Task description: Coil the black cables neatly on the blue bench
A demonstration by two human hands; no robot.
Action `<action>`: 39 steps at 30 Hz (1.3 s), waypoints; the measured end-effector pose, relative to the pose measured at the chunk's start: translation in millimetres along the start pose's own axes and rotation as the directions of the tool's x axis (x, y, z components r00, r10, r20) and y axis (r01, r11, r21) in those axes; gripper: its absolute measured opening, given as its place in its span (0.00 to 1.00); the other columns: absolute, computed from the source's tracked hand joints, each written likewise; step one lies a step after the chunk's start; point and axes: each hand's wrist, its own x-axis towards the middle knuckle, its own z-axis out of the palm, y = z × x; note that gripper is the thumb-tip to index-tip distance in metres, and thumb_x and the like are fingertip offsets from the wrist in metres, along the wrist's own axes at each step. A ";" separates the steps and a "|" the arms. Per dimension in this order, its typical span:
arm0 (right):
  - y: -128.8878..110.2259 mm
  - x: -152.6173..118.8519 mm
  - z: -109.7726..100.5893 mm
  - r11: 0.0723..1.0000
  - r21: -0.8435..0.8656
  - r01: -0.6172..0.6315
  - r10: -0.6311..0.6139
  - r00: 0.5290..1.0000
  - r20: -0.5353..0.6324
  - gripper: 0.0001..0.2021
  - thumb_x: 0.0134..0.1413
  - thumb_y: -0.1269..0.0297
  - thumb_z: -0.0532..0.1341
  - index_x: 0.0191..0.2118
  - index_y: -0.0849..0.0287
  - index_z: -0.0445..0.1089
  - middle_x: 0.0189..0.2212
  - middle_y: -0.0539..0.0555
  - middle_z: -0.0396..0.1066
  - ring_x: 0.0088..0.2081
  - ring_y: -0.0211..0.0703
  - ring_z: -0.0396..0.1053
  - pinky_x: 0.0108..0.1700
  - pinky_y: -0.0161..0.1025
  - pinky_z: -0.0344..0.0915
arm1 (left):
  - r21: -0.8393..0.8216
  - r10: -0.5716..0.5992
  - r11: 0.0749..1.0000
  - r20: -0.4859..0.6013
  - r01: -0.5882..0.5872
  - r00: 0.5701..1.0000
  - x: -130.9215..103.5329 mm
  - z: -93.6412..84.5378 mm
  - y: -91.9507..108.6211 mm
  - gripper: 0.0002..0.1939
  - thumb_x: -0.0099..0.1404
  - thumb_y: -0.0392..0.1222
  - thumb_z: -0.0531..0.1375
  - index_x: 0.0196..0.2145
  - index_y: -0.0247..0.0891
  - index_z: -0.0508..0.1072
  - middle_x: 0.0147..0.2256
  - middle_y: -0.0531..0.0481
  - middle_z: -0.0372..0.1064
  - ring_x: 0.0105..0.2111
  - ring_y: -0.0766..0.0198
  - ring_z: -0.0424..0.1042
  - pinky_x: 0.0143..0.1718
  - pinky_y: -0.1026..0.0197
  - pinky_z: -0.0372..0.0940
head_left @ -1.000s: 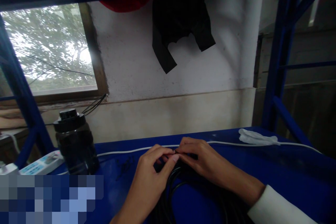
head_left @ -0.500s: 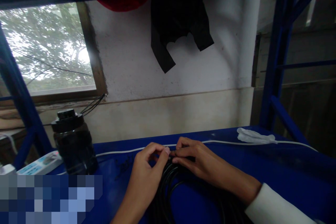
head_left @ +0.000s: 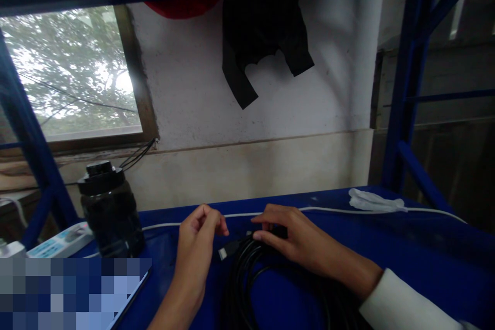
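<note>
A coiled black cable [head_left: 236,273] lies on the blue shelf [head_left: 162,268]. One end of it, a plug [head_left: 227,252] with a pale metal tip that looks like USB, points left out of the coil. My right hand [head_left: 288,229] rests over the top of the coil, thumb in front and fingers curled behind, gripping the cable. Left of the plug and apart from it is my left hand [head_left: 197,247], its fingers loosely bent, with nothing visible in them. Small dark bits behind my left wrist are mostly hidden.
A dark bottle [head_left: 110,211] and a white power strip [head_left: 60,240] stand at the left, by a blurred-out device edge [head_left: 133,296]. A white cord [head_left: 328,210] runs along the back, with a crumpled clear bag [head_left: 375,199] on it. Blue posts [head_left: 404,98] frame the shelf.
My left hand has let go near the top of the coil and moved left, uncovering the cable's plug. My right hand stays on the coil.
</note>
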 end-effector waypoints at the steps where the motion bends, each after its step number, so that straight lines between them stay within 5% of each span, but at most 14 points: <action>1: 0.0 0.0 0.0 1.000 0.003 -0.001 0.001 1.000 -0.005 0.11 0.69 0.56 0.66 0.50 0.55 0.80 0.39 0.54 0.77 0.41 0.45 0.74 0.45 0.40 0.66 | 0.018 -0.005 1.000 -0.011 0.005 1.000 1.5 -0.9 -1.0 0.16 0.66 0.48 0.60 0.23 0.40 0.68 0.23 0.53 0.69 0.28 0.63 0.68 0.34 0.61 0.63; 7: -1.1 1.0 0.6 1.000 0.011 -0.007 0.007 1.000 -0.006 0.09 0.68 0.58 0.67 0.47 0.56 0.80 0.38 0.53 0.77 0.41 0.44 0.74 0.45 0.40 0.66 | 0.249 -0.037 0.968 -0.006 0.038 0.999 7.4 -4.4 -10.5 0.19 0.62 0.58 0.63 0.27 0.39 0.74 0.26 0.48 0.74 0.30 0.57 0.74 0.35 0.58 0.65; 12: -1.5 1.1 0.4 1.000 0.016 -0.013 0.013 1.000 -0.004 0.09 0.68 0.57 0.67 0.47 0.56 0.81 0.38 0.53 0.77 0.40 0.44 0.74 0.43 0.39 0.66 | 0.494 0.046 0.868 0.033 -0.057 0.998 5.3 -6.2 -17.3 0.12 0.64 0.50 0.60 0.33 0.40 0.76 0.26 0.49 0.75 0.28 0.56 0.76 0.33 0.57 0.64; 17: -1.1 0.1 0.3 0.999 0.029 -0.022 0.023 1.000 -0.022 0.09 0.66 0.57 0.69 0.45 0.55 0.81 0.37 0.53 0.77 0.40 0.45 0.74 0.44 0.39 0.67 | 0.571 0.063 0.817 0.037 -0.073 0.997 7.0 -11.8 -16.2 0.11 0.63 0.45 0.60 0.39 0.39 0.78 0.25 0.50 0.75 0.25 0.55 0.76 0.30 0.58 0.64; 23: 4.0 -0.7 2.7 0.997 0.062 -0.043 0.042 0.999 0.007 0.23 0.51 0.52 0.78 0.52 0.53 0.81 0.48 0.56 0.76 0.50 0.52 0.73 0.53 0.43 0.68 | 0.626 0.083 0.772 0.074 -0.112 0.994 12.0 -21.0 -18.1 0.09 0.61 0.41 0.59 0.29 0.40 0.80 0.26 0.44 0.78 0.26 0.53 0.77 0.32 0.56 0.64; 28: 4.2 -1.4 1.5 0.993 0.103 -0.062 0.053 0.995 0.083 0.18 0.54 0.54 0.77 0.49 0.52 0.82 0.43 0.54 0.79 0.45 0.49 0.76 0.49 0.41 0.69 | 0.655 0.131 0.740 0.084 -0.154 0.988 13.2 -27.6 -28.5 0.07 0.55 0.38 0.61 0.24 0.42 0.79 0.23 0.47 0.74 0.23 0.56 0.71 0.31 0.56 0.62; 39: 4.9 -0.1 0.9 0.992 0.106 -0.063 0.054 0.994 0.091 0.19 0.51 0.50 0.77 0.46 0.52 0.83 0.42 0.53 0.80 0.43 0.48 0.77 0.47 0.40 0.69 | 0.817 0.162 0.533 0.158 -0.221 0.974 12.0 -29.5 -31.0 0.12 0.63 0.34 0.56 0.36 0.40 0.80 0.39 0.42 0.77 0.44 0.46 0.74 0.49 0.45 0.66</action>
